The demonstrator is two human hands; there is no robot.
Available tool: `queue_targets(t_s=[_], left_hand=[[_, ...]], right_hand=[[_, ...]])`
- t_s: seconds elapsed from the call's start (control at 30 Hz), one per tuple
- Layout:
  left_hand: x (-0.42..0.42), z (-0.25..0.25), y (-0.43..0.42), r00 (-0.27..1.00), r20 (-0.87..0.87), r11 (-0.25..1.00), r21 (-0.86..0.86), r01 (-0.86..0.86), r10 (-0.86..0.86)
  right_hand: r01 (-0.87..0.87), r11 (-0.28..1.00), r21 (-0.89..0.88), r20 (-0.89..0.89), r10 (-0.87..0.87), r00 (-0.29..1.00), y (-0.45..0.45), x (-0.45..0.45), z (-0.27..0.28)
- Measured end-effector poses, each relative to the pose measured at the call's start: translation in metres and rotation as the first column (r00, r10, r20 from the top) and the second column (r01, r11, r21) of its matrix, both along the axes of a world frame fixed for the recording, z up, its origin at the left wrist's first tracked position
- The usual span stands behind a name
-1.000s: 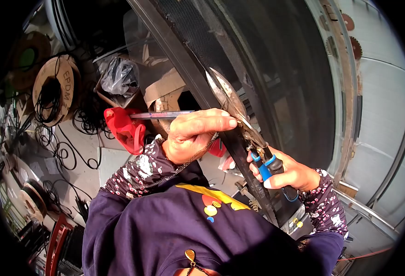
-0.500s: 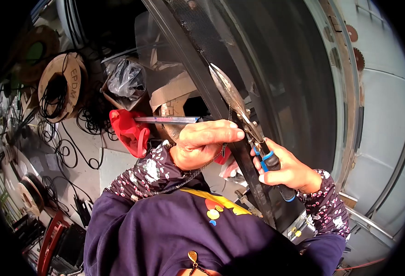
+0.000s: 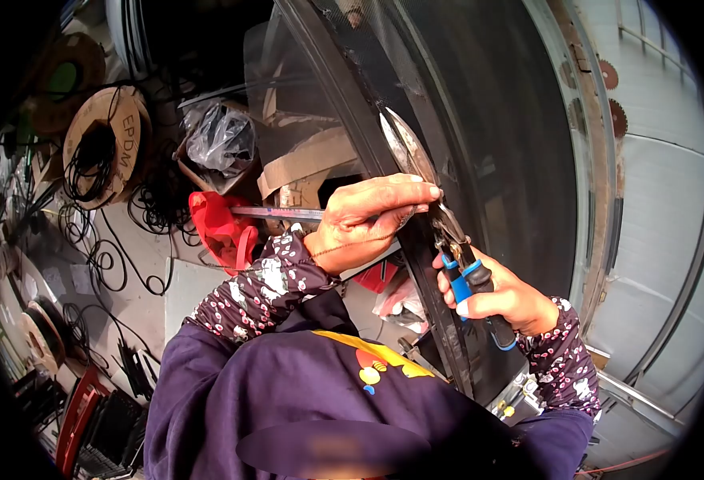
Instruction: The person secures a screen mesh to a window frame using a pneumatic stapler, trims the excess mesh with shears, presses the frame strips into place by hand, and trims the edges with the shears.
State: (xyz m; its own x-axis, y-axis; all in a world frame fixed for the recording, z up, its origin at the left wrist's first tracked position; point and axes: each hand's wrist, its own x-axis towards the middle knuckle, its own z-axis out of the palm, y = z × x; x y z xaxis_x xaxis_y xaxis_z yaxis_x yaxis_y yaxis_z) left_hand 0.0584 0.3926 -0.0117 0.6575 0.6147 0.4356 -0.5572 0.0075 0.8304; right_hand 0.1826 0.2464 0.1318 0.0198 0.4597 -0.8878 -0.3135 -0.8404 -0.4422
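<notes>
My right hand point(image 3: 512, 296) grips the blue-and-black handles of a pair of metal snips point(image 3: 449, 228). The long blades point up and away, parted a little at the tips beside the edge of the dark mesh point(image 3: 404, 76). My left hand point(image 3: 368, 220) is pinched just left of the blades, over the long black frame bar point(image 3: 332, 92). A thin dark strip led from its fingers half a second ago; now the fingers cover most of what they hold.
To the left stand a cardboard reel point(image 3: 124, 148) marked EPDM, a box with clear plastic point(image 3: 220, 140) and a red bag point(image 3: 220, 228). Black cord point(image 3: 160, 208) lies in loops on the floor. Round saw blades point(image 3: 617, 118) are on the right.
My left hand has moved up and slightly right along the bar. The snips' blades have gone from closed to slightly apart. The strip across my left forearm no longer shows.
</notes>
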Motion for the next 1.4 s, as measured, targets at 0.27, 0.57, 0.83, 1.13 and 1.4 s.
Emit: queue_targets(t_s=[0.27,0.57,0.83,1.13,1.4], left_hand=[[-0.002,0.0,0.001,0.999,0.039,0.994,-0.105,0.033,-0.029],[-0.01,0.003,0.007,0.996,0.082,0.999,0.017,0.04,-0.041],[-0.009,0.003,0.011,0.986,0.164,0.999,0.037,0.026,-0.031],[-0.015,0.004,0.013,0.98,0.197,1.0,0.03,0.006,-0.012],[-0.02,0.012,0.016,0.977,0.211,1.0,-0.01,0.024,-0.021]], right_hand=[[-0.124,0.992,0.035,0.128,0.119,0.985,-0.003,0.006,-0.01],[-0.03,0.999,0.029,0.079,0.027,0.996,0.025,0.002,-0.005],[-0.006,0.999,0.033,0.113,0.003,0.994,0.028,-0.01,-0.01],[-0.031,0.997,0.074,0.124,0.021,0.992,0.056,-0.006,-0.007],[0.042,0.995,0.086,0.09,-0.049,0.995,0.064,-0.017,-0.004]])
